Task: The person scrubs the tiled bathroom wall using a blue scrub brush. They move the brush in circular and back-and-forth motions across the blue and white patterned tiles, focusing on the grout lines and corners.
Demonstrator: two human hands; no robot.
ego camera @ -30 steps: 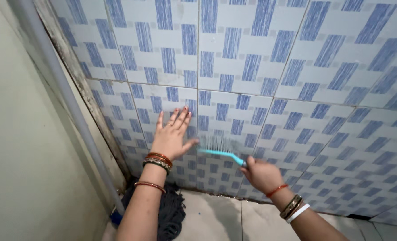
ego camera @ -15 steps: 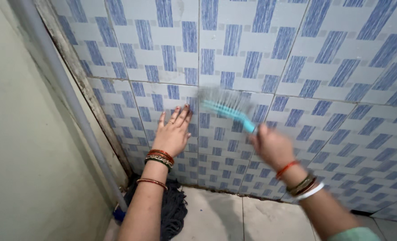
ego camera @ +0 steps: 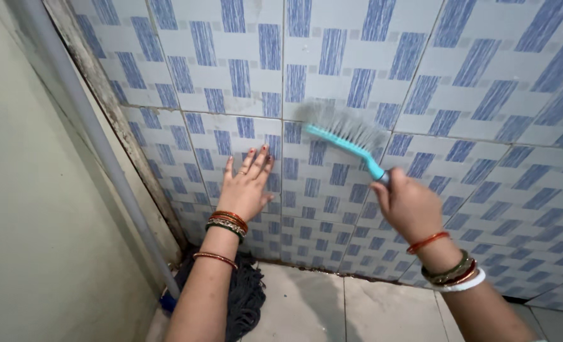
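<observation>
Soft, even indoor light, faint shadows (perhaps slight motion blur on the brush bristles [ego camera: 339,123]).

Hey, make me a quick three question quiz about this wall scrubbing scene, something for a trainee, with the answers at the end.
1. Which hand holds the turquoise brush?
2. True or false: the left hand rests flat on the tiled wall.
3. What dark thing lies on the floor by the grey pipe?

Key
1. The right hand.
2. True.
3. A dark mop head.
</observation>
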